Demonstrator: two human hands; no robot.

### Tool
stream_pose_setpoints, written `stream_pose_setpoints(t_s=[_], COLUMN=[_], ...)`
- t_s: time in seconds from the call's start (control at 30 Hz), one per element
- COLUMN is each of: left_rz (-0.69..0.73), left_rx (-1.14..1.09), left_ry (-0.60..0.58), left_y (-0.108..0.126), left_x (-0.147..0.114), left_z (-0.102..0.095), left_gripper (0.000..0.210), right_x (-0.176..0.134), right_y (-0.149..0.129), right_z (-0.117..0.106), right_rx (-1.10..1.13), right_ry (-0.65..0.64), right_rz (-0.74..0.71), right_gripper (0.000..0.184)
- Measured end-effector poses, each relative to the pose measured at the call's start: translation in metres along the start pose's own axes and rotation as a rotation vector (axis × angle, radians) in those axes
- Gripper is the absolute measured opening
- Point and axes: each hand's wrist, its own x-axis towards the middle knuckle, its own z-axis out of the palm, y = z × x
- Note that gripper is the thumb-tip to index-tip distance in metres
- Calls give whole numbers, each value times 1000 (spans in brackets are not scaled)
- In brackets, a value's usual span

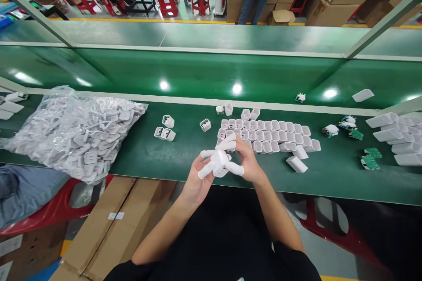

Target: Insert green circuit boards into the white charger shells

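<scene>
A white charger housing point(220, 163) with port slots on its lower face is held between both hands, above the bench's front edge. My left hand point(201, 175) grips it from the left with white-covered fingertips. From the right, my right hand point(245, 160) closes on it with thumb and fingers, also in white finger covers. Just beyond the hands stand rows of white housings point(267, 135), packed side by side with open tops. Two housings point(296, 163) lie loose at the right end of the rows. A single housing point(205, 125) with parts inside sits left of the rows.
A clear bag of white plastic pieces point(89, 136) fills the left bench. Three housings point(166, 134) stand near it. Green circuit boards point(371, 160) and stacked white housings point(404, 138) lie right. A metal ledge point(211, 50) runs behind; cardboard boxes point(115, 224) stand below left.
</scene>
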Motion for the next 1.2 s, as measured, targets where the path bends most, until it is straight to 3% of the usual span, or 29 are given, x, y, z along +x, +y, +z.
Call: stream_pose_setpoints(t_s=[0.2, 0.47, 0.6, 0.7, 0.77, 0.83, 0.9, 0.97, 1.03, 1.2], left_rz=[-98, -60, -64, -26, 121, 406, 749, 969, 1027, 1015], left_rx=[-77, -297, -314, -232, -64, 262, 785, 1294, 1547, 1658], left_ry=[59, 290, 315, 278, 264, 292, 307, 243, 161, 80], left_y=[6, 8, 6, -1, -3, 0, 8, 17, 24, 28], left_x=[-6, -1, 2, 6, 13, 22, 33, 43, 51, 60], left_z=[-19, 9, 16, 4, -15, -43, -75, -106, -128, -148], left_gripper=[41, 11, 18, 8, 20, 28, 22, 13, 16, 19], right_x=[0, 24, 30, 30, 24, 13, -3, -21, -38, -67], right_y=[13, 3, 0, 2, 2, 3, 5, 9, 15, 30], right_z=[22, 20, 16, 15, 14, 11, 7, 2, -2, -7], right_rx=[82, 90, 63, 37, -42, -140, -216, -269, -328, -497], right_ry=[-59, -60, -54, -68, -23, 74, 180, 270, 338, 367], right_rz=[-58, 64, 69, 46, 43, 35, 9, -30, -69, -161], right_gripper=[39, 39, 34, 30, 29, 30, 31, 31, 32, 26])
